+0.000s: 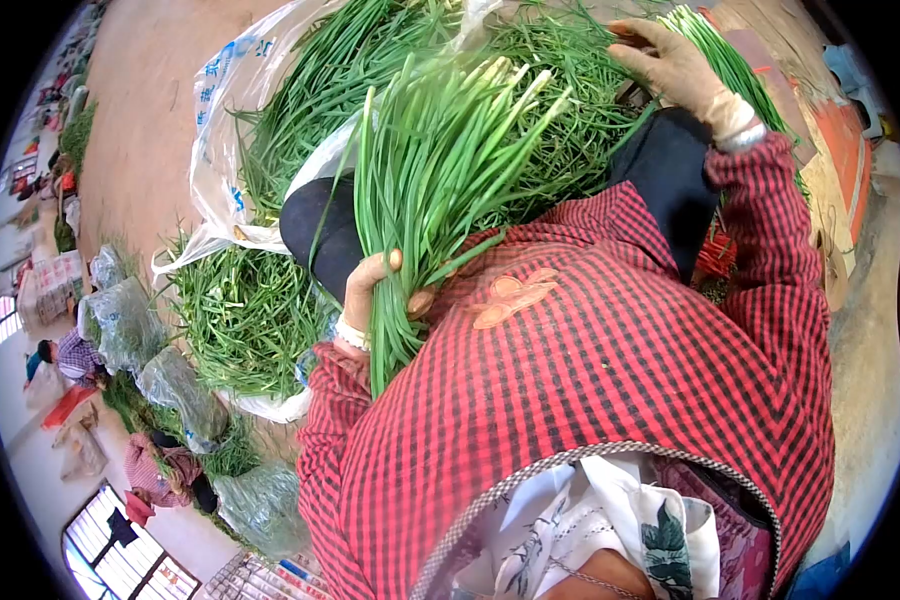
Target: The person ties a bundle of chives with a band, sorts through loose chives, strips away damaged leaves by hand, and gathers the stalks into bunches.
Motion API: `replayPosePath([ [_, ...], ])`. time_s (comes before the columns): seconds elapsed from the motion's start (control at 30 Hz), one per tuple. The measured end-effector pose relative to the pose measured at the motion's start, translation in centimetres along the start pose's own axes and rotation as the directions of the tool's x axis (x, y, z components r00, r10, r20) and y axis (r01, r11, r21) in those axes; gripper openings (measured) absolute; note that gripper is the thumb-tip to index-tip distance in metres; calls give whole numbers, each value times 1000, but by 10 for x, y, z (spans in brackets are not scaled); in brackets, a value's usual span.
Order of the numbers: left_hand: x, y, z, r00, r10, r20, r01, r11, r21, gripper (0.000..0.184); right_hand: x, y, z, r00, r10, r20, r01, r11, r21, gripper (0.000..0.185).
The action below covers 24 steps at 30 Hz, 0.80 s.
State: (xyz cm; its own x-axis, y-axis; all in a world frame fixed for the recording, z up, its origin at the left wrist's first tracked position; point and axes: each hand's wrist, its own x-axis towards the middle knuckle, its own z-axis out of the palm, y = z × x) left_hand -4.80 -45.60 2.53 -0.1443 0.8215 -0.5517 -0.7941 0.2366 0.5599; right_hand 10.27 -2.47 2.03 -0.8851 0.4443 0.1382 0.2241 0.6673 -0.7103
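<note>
My left hand (372, 287) is wrapped round a thick bunch of long green stalks (435, 165), held upright in front of my chest with the pale ends at the top. At the upper right, my right hand (670, 70) is raised with its fingers apart and nothing seen in them. Just beside it lies another bunch of stalks (720, 55) with white ends. Between and behind my hands spreads a heap of loose green stalks (570, 120). Both hands appear gloved.
An open clear plastic bag (220, 150) of greens stands at the upper left. Cut greens (245, 320) lie in a pile below it. Filled plastic bags (125, 325) line the left, where a person in checked clothes (78, 358) sits. An orange board (842, 150) is at right.
</note>
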Motion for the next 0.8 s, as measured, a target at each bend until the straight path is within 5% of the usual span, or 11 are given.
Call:
replayPosePath([
  [0.03, 3, 3, 7, 1000, -5, 4, 5, 1000, -15, 64, -2, -24, 7, 998, -55, 3, 54, 993, 102, 42],
  [0.1, 8, 2, 7, 997, -40, 68, 42, 999, -35, 63, 0, -85, 21, 850, -521, -82, 512, 852, -105, 35],
  [0.17, 10, 4, 11, 984, -84, 159, 99, 991, -85, 56, -7, -122, 43, 826, -547, 134, 536, 837, 109, 53],
  [0.23, 7, 2, 28, 999, -32, -18, 31, 997, -70, 54, -13, -145, 70, 749, -651, 127, 654, 756, 25, 48],
  [0.37, 2, -3, 17, 997, -75, 12, 75, 997, -37, 50, -12, -152, 101, 680, -713, 170, 695, 701, 162, 21],
  [0.5, 0, -1, 18, 997, -76, 32, 76, 997, -29, 49, -16, -143, 99, 746, -647, 160, 571, 744, 345, 14],
  [0.57, 1, -4, 18, 997, -70, -25, 68, 996, -53, 49, -14, -139, 91, 920, -380, 94, 253, 761, 597, 14],
  [0.6, 2, -4, 16, 994, -109, 21, 110, 993, -38, 47, -12, -143, 85, 970, -155, 186, -61, 587, 807, 13],
  [0.67, 3, -6, 16, 992, -123, -5, 123, 991, 55, 47, 5, -131, 73, 990, 62, -125, 37, 748, 663, 22],
  [0.77, -2, -1, 29, 985, -111, -135, 123, 989, 84, 43, 21, -79, 37, 994, 73, -86, 1, 756, 654, 34],
  [0.8, -5, 3, 27, 983, -135, -127, 153, 977, 148, 45, 23, -77, 25, 963, 236, -129, -75, 697, 713, 26],
])
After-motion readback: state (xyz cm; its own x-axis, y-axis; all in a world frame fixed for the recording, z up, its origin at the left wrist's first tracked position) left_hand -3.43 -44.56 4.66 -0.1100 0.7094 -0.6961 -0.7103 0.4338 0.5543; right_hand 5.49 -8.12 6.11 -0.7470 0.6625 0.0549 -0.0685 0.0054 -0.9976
